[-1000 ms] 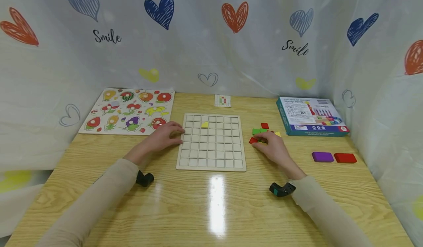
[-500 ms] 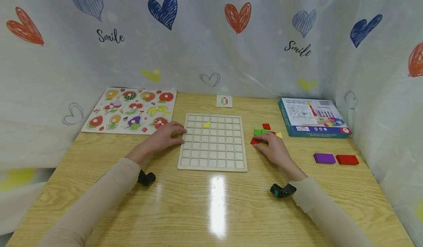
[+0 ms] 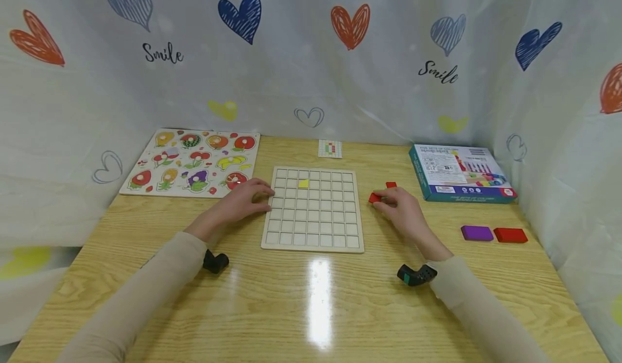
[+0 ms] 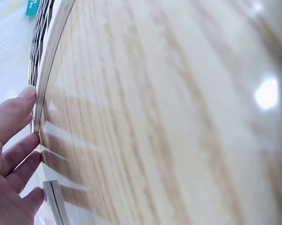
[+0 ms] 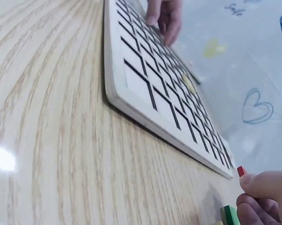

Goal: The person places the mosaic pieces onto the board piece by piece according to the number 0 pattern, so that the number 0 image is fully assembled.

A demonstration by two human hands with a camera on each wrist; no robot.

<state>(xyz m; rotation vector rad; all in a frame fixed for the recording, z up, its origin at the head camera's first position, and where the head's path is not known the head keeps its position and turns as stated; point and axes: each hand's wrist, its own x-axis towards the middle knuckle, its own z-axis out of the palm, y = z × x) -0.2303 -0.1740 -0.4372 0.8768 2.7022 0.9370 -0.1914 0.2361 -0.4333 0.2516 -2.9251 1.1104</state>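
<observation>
In the head view a pale wooden grid board [image 3: 313, 247] lies flat, with one yellow tile [image 3: 303, 183] in a square of an upper row. My left hand [image 3: 241, 202] rests at the board's left edge, its thumb and fingertips touching the rim in the left wrist view. Right of the board, my right hand [image 3: 403, 209] pinches a small red tile [image 3: 373, 197] between thumb and fingers. Another red tile [image 3: 391, 184] lies just beyond that hand. A green tile [image 5: 230, 215] shows beneath the fingers in the right wrist view; the other loose tiles are hidden by the hand.
A fruit puzzle board [image 3: 189, 164] lies at the back left. A small pattern card [image 3: 330, 148] sits behind the grid board. At the right are a boxed set [image 3: 464, 173], a purple block [image 3: 477, 233] and a red block [image 3: 511, 235]. A printed curtain surrounds the table.
My right hand has picked up the red tile and moved slightly up and away with it, now covering the green and yellow tiles. The left hand has kept its place at the board's edge.
</observation>
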